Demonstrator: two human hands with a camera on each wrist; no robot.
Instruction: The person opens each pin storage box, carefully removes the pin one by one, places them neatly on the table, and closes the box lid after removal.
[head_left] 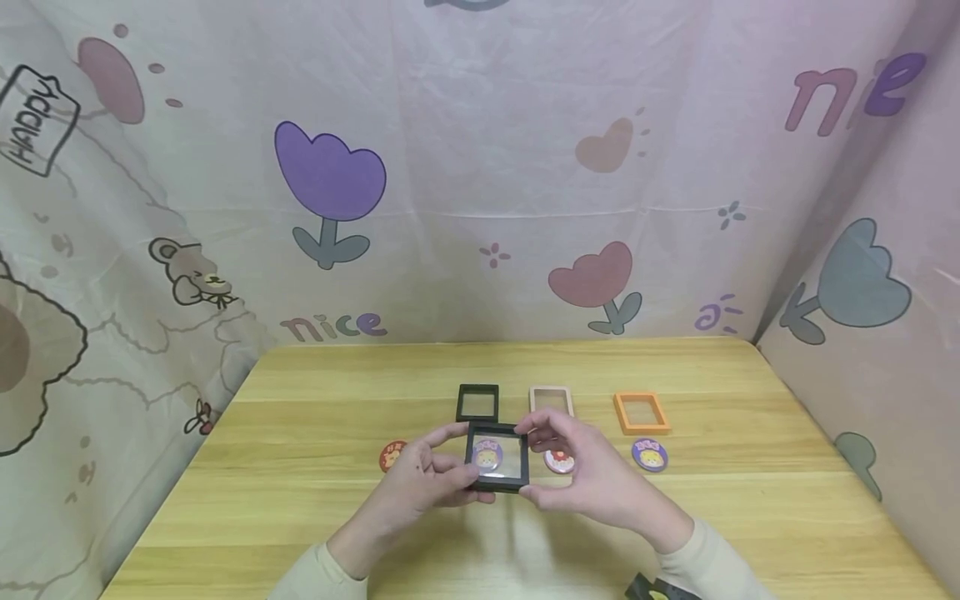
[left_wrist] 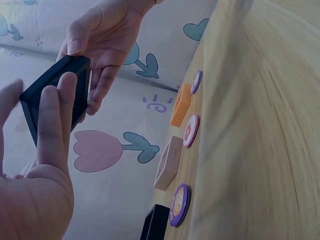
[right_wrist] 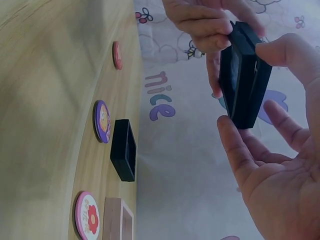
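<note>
A black square display frame [head_left: 504,484] with a clear window is held up over the table between both hands. My left hand [head_left: 429,477] grips its left side, thumb at the front; two fingers lie along its back in the left wrist view. My right hand [head_left: 588,477] pinches the right side, thumb at the lower corner and fingers at the upper one. A thin gap shows between the frame's two halves [right_wrist: 255,75] in the right wrist view. Through the window appears a purple round badge [right_wrist: 102,121], which lies on the table beyond.
Behind stand a black frame [head_left: 478,387], a pale pink frame [head_left: 550,388] and an orange frame [head_left: 642,431]. Before them lie a red badge [head_left: 391,457], a white badge [head_left: 559,463] and another purple badge [head_left: 650,455]. A dark object [head_left: 651,589] sits by the right sleeve. Printed curtains surround the table.
</note>
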